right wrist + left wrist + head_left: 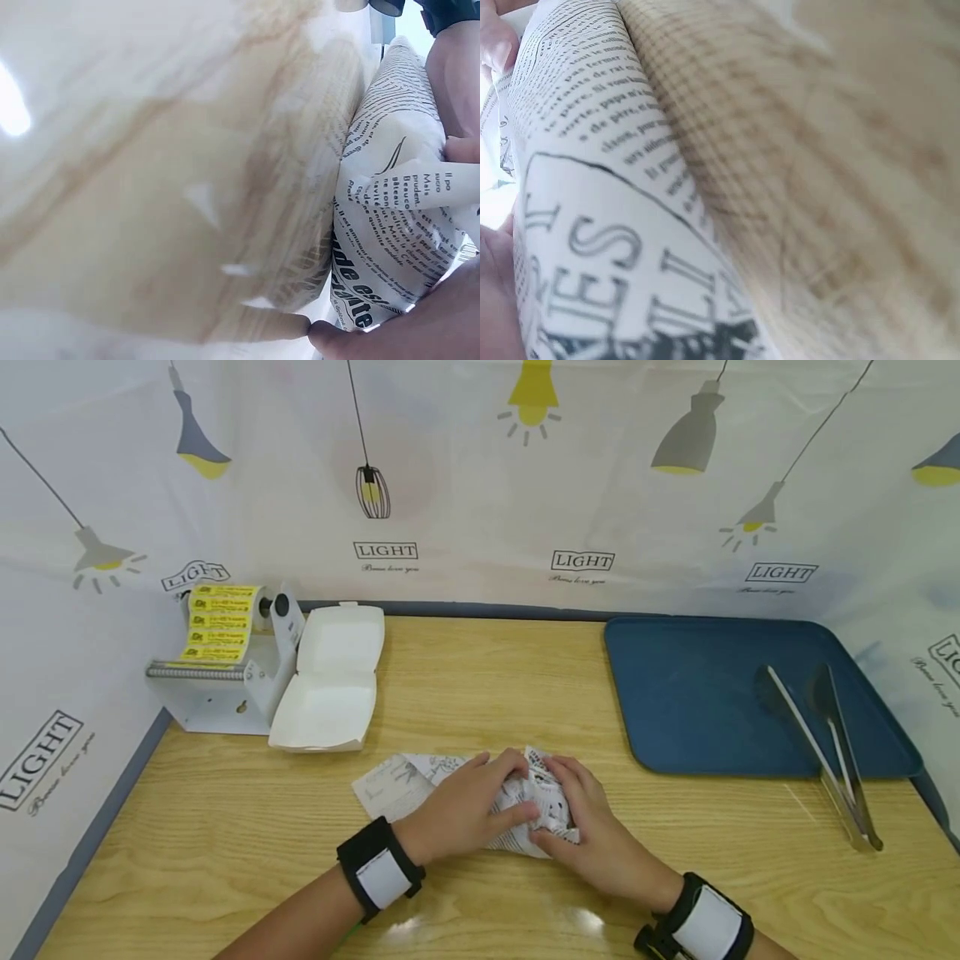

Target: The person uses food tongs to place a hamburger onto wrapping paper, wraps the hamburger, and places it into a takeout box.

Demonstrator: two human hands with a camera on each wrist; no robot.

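A newsprint-patterned sheet of wrapping paper (551,797) is bunched into a crumpled bundle on the table, near the middle of the head view. Its flat end stretches out to the left and tapers. My left hand (468,806) grips the bundle from the left, thumb on the near side and fingers over the top. From the right, my right hand (600,839) holds the bundle's end between thumb and fingers. Printed text fills the paper (592,187) in the left wrist view. Folds and a loose strip show on the paper (390,202) in the right wrist view. Whatever the paper may enclose is hidden.
An open white clamshell box (333,681) stands at the back left, beside a label dispenser (225,689) with a roll of yellow labels (221,622). At the right, metal tongs (843,777) lie partly on a blue tray (705,693). A lamp-printed backdrop (472,485) rises behind.
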